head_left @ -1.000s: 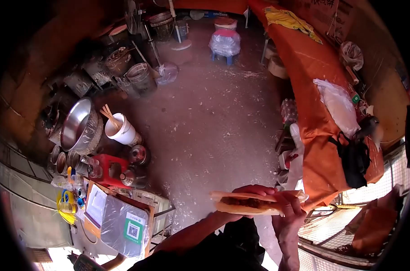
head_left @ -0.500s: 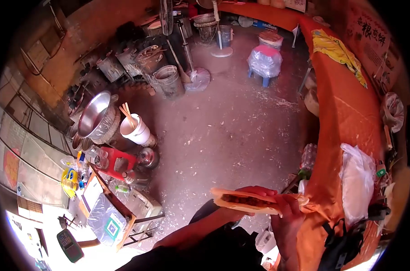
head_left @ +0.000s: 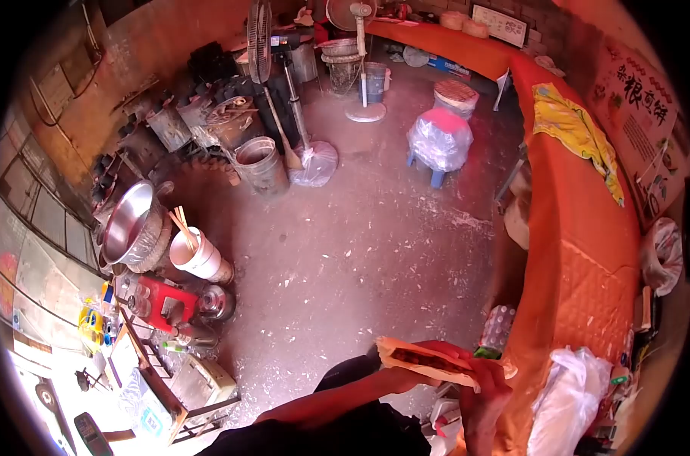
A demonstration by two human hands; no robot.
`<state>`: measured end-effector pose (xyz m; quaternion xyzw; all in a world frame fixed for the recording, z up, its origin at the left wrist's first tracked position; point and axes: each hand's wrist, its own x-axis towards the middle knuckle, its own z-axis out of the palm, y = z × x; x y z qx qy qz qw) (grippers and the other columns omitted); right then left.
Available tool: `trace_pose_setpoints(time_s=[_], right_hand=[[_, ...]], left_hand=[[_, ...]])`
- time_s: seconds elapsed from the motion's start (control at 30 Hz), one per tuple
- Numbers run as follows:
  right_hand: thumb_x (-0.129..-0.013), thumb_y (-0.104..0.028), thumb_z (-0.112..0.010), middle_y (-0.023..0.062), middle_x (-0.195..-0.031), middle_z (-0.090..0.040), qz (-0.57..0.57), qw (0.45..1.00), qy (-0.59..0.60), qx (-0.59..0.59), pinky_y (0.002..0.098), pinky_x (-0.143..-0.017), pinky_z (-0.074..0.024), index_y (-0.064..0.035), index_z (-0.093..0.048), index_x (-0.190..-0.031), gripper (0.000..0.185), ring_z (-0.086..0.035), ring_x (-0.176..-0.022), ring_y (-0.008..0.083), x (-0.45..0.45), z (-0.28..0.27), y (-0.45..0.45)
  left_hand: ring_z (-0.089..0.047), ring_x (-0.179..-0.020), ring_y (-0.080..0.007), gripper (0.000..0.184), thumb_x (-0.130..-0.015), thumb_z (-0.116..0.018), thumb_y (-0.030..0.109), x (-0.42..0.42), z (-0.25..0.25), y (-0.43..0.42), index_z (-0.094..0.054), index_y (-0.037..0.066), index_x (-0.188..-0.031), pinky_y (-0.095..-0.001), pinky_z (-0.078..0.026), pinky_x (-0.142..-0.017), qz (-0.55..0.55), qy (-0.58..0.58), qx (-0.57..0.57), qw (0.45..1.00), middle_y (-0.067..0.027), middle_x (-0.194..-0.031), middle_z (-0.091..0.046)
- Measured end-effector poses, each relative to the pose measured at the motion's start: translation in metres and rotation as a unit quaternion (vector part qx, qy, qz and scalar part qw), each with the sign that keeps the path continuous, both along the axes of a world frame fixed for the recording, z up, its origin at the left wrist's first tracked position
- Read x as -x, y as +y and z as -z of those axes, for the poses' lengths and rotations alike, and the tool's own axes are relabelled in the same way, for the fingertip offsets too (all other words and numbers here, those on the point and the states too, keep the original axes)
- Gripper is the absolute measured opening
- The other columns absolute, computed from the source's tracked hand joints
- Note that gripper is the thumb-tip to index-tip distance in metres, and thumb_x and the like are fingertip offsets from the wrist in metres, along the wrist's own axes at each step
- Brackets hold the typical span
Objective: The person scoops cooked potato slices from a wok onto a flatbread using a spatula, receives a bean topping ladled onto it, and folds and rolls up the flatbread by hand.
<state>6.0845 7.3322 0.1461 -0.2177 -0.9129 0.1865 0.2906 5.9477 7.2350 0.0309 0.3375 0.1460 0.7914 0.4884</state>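
Note:
Between my hands, at the lower middle right, is a folded flatbread wrap (head_left: pixel 427 360), tan outside with dark filling along its open side. My left hand (head_left: pixel 407 378) reaches in from the left and grips it from below, with fingertips partly seen behind its upper edge. At the other end, my right hand (head_left: pixel 491 389) has its fingers wrapped round the wrap, and a bit of it sticks out past them. The orange-covered counter (head_left: pixel 580 251) runs just right of my right hand, with a white plastic bag (head_left: pixel 571 399) lying on it.
A plastic-covered stool (head_left: pixel 440 140) stands on the floor ahead. To the left are a metal basin (head_left: pixel 131 222), a white bucket with sticks (head_left: pixel 199 257), a red crate (head_left: pixel 165 302) and a small table (head_left: pixel 156 406). Standing fans (head_left: pixel 260 42) and a metal bucket (head_left: pixel 261 163) are further back.
The camera view has tilted up and turned slightly, so the room's contents sit lower, those on the left also further left. Both hands still hold the wrap, now a little lower and further right.

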Motion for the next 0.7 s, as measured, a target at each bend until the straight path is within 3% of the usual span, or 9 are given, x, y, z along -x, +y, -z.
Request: trace_pose_setpoints(time_s=[0.13,0.27,0.7], right_hand=[[-0.069,-0.002,-0.079,0.0129,-0.099,-0.071,0.001,1.000,-0.004,0.011,0.0413,-0.073,-0.0597,-0.0083,-0.073,-0.103,0.035,-0.072,-0.082,0.0350,0.049,-0.011,0.042],[-0.074,-0.005,-0.079,0.0159,-0.099,-0.070,-0.020,1.000,0.015,0.010,0.0409,-0.072,-0.0587,-0.0070,-0.071,-0.106,0.034,-0.072,-0.085,0.0362,0.092,-0.010,0.085],[-0.073,-0.002,-0.080,0.0134,-0.098,-0.070,-0.112,0.992,0.025,0.042,0.0395,-0.070,-0.0566,-0.0069,-0.069,-0.105,0.034,-0.071,-0.083,0.0342,0.212,0.003,0.270]], left_hand=[[-0.041,-0.144,-0.0347,0.057,-0.085,-0.082,0.015,0.055,-0.015,0.041,-0.056,0.007,-0.135,-0.0542,-0.036,-0.117,0.026,-0.014,0.042,0.999,-0.0151,-0.144,-0.053],[-0.041,-0.144,-0.0366,0.052,-0.087,-0.080,0.014,0.095,-0.030,0.078,-0.058,0.005,-0.133,-0.0555,-0.036,-0.116,-0.025,0.010,-0.007,1.000,-0.0156,-0.143,-0.054],[-0.044,-0.141,-0.0398,0.060,-0.082,-0.085,0.025,0.194,-0.015,0.232,-0.059,0.007,-0.134,-0.0567,-0.039,-0.114,-0.128,0.049,0.073,0.988,-0.0150,-0.140,-0.056]])
